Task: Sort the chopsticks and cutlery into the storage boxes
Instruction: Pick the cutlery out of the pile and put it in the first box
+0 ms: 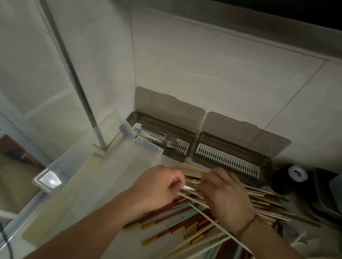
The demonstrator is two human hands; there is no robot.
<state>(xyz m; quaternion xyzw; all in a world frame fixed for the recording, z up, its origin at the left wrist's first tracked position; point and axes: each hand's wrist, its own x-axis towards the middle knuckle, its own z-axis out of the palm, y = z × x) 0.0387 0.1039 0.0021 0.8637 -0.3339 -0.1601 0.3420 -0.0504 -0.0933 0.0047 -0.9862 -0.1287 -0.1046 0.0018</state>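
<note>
At frame centre the left hand [157, 187] curls its grip round the near ends of pale chopsticks [262, 200], and the right hand [224, 195] lies over the same bundle, fingers bent onto it. Their long axis runs left to right, tips toward the right edge. More chopsticks fan toward lower right on the counter [128, 244]. Two brown storage boxes [231, 154] stand open behind, the left one holding cutlery [165, 139]. A clear tub [105, 177] sits left.

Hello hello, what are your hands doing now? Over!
Left hand and right hand gripping chopsticks from the pile. Right storage box open, empty. Nothing blocking.
</note>
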